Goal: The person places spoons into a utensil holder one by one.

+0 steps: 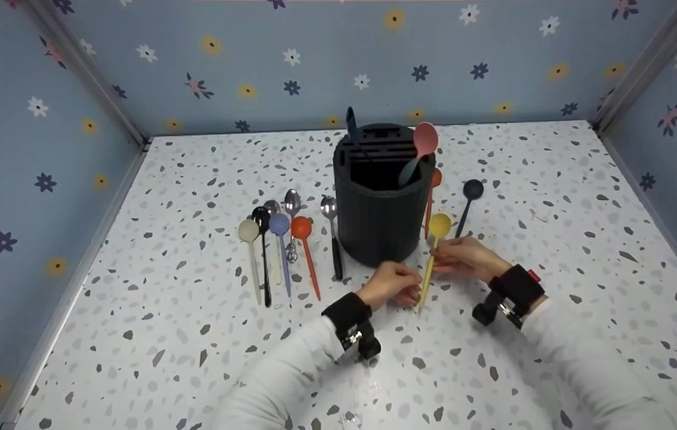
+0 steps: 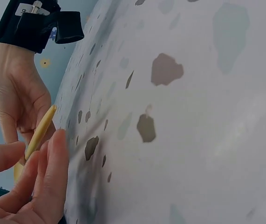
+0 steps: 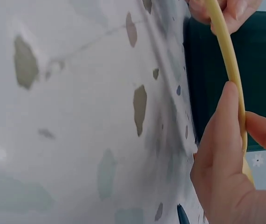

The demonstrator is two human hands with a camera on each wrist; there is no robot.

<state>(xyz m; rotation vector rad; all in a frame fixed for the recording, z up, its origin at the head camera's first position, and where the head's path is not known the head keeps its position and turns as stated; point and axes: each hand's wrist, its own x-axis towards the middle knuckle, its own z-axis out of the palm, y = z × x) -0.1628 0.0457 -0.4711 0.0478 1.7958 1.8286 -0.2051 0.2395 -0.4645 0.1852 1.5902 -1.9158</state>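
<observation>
Low in the centre of the frame, I see my left hand point(image 1: 391, 285) and right hand point(image 1: 464, 258) pinching the slim yellow plastic spoon point(image 1: 432, 251) with their fingers, just above the speckled tabletop point(image 1: 553, 239). Behind it stands the dark ribbed cutlery holder point(image 1: 379, 209).

**Tight by the holder, open toward me**

The dark holder point(image 1: 379, 203) stands right ahead of my hands, blocking the way forward. To its left a row of spoons point(image 1: 285, 245) lies side by side; to its right an orange spoon point(image 1: 431, 200) and a dark spoon point(image 1: 468, 203) lie close. The speckled table point(image 1: 553, 334) nearer me and out to both sides lies bare, free to pass.
</observation>
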